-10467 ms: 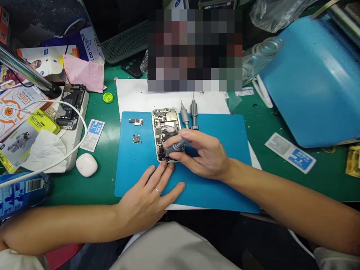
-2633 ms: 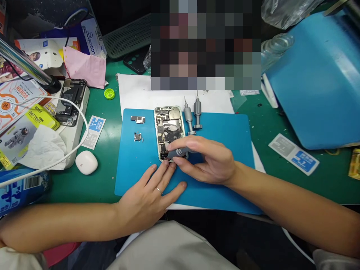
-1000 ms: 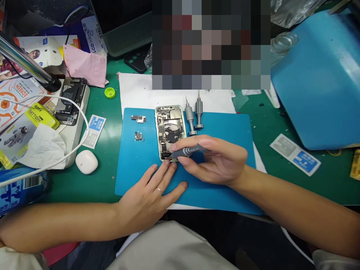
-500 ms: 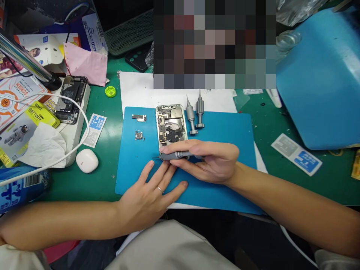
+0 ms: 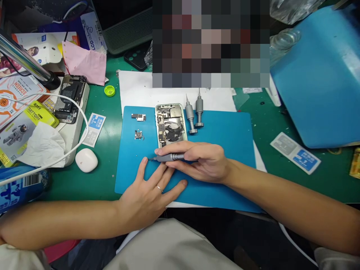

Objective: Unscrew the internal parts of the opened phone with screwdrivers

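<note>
My right hand (image 5: 204, 162) is closed around a grey screwdriver (image 5: 166, 157), held nearly level with its thin tip pointing left. That tip is beside the index fingertip of my left hand (image 5: 153, 189), which lies with spread fingers on the blue mat (image 5: 225, 150). Just beyond both hands is an opened phone (image 5: 172, 125) with its insides bare; my right hand and the screwdriver hide its near end. To the phone's left lie a small metal-and-black part (image 5: 138, 117) and a small circuit piece (image 5: 138, 135) with tiny bits around it.
Two more grey screwdrivers (image 5: 190, 114) lie right of the phone. A white rounded case (image 5: 86, 160) and a label card (image 5: 94, 129) are on the green table at left. Another opened phone (image 5: 70, 99) rests on a white box. A blue sheet (image 5: 317, 86) covers the far right.
My right hand has moved left with the screwdriver, bringing its tip to my left index finger. That index finger has spread further away from the other fingers.
</note>
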Available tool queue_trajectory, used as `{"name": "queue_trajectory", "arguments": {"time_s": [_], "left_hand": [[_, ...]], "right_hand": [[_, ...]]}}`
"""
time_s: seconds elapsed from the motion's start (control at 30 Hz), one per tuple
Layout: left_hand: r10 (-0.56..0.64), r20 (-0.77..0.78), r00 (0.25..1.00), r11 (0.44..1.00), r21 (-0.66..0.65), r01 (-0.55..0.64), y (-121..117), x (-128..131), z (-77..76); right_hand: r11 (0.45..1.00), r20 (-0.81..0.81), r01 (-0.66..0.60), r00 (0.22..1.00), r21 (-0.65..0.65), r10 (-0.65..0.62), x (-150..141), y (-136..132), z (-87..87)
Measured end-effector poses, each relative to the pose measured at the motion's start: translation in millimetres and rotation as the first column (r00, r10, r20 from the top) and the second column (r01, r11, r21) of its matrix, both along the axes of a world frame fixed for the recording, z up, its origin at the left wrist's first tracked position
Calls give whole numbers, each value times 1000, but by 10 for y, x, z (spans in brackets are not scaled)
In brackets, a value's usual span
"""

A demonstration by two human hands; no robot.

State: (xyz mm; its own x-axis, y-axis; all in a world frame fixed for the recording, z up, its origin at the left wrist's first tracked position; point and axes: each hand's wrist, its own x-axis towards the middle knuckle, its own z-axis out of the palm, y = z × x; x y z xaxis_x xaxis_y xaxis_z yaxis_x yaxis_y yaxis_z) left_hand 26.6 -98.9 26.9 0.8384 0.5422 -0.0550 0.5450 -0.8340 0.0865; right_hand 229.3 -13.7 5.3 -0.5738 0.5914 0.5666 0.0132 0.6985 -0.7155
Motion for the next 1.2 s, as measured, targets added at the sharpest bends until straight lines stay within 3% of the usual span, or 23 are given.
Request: {"name": "queue_trajectory", "arguments": {"time_s": [0.77, 0.93, 1.07, 1.2], "left_hand": [[32, -10, 999, 999, 5, -32, -33, -7, -11], [30, -18, 999, 999, 12, -29, -33, -12, -10], [16, -9, 1000, 999, 39, -15, -38, -16, -11], [7, -7, 1000, 999, 40, -7, -32, -32, -11]], "right_hand": [[995, -78, 74, 994, -62, -79, 31, 33, 21], [989, -112, 147, 983, 15, -144, 36, 61, 89], [972, -113, 177, 981, 157, -160, 99, 99, 94], [965, 46, 168, 982, 202, -181, 126, 58, 220]]}}
